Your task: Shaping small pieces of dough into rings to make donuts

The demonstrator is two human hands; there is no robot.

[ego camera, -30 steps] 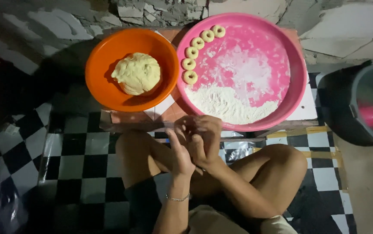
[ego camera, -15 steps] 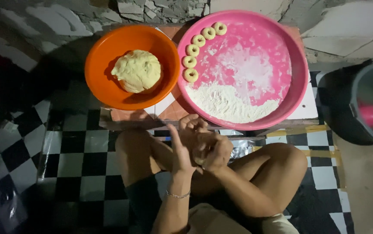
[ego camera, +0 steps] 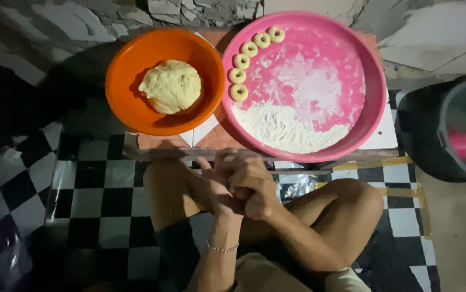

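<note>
Left of the pink tray (ego camera: 376, 97) sits an orange bowl (ego camera: 130, 108) with the dough ball (ego camera: 171, 86); five dough rings (ego camera: 238, 92) line the tray's left rim, clear of the flour heap (ego camera: 287, 130). Just below the tray, left hand (ego camera: 214, 186) and right hand (ego camera: 252, 186) press together, probably rolling a piece that can't be seen.

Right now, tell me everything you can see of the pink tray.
The pink tray is round, shallow and plastic-looking, lying flat on a low tiled board beside the orange bowl. Loose white flour is heaped along its near edge and dusted over the middle. Five small dough rings curve along its upper left rim. Neither hand touches it.
</note>
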